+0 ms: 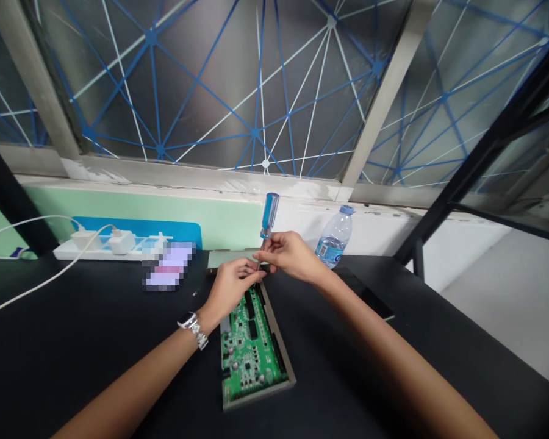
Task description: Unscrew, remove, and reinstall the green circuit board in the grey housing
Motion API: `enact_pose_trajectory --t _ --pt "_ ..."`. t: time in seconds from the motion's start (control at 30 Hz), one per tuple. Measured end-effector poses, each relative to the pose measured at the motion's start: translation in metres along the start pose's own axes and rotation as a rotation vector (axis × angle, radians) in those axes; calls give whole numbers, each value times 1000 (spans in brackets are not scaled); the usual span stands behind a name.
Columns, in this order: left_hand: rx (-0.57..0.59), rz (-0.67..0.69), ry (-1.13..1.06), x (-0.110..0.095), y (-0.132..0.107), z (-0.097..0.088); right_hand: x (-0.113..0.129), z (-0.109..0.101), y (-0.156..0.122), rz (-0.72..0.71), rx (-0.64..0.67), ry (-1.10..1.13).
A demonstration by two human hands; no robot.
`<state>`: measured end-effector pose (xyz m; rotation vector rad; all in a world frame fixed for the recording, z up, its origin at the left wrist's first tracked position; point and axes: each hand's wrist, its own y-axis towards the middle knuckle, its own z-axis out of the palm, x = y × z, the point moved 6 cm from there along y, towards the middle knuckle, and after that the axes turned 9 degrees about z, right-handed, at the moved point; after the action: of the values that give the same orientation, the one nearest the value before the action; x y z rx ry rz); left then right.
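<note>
A green circuit board (251, 350) lies in an open grey case (287, 366) on the black table. My right hand (289, 255) is closed around the shaft of a screwdriver with a blue handle (269, 214), held upright over the far end of the board. My left hand (232, 285), with a metal watch (193, 328) on its wrist, pinches at the screwdriver's lower shaft near the tip, just above the board's far edge. The tip itself is hidden by the fingers.
A clear water bottle (333, 236) with a blue cap stands behind my right hand. A white power strip (96, 249) with plugged chargers and white cables (36, 286) sits at the back left. A dark flat object (370, 299) lies right of the board. The table edge runs along the right.
</note>
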<state>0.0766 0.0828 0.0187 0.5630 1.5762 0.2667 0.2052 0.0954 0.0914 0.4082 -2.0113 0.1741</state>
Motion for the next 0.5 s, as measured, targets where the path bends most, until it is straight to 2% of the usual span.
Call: enact_pose_trajectory --t 0.1,0.2,0.33,0.5 --pt "44 -15 -79 1 -2 3 1 2 -1 12 40 12" --pt "121 16 -97 -4 -2 6 3 7 -4 34 160 68" --pt "199 109 13 -16 -3 9 6 9 -6 42 277 149" --pt "199 181 133 -21 -5 8 5 8 -7 33 315 151"
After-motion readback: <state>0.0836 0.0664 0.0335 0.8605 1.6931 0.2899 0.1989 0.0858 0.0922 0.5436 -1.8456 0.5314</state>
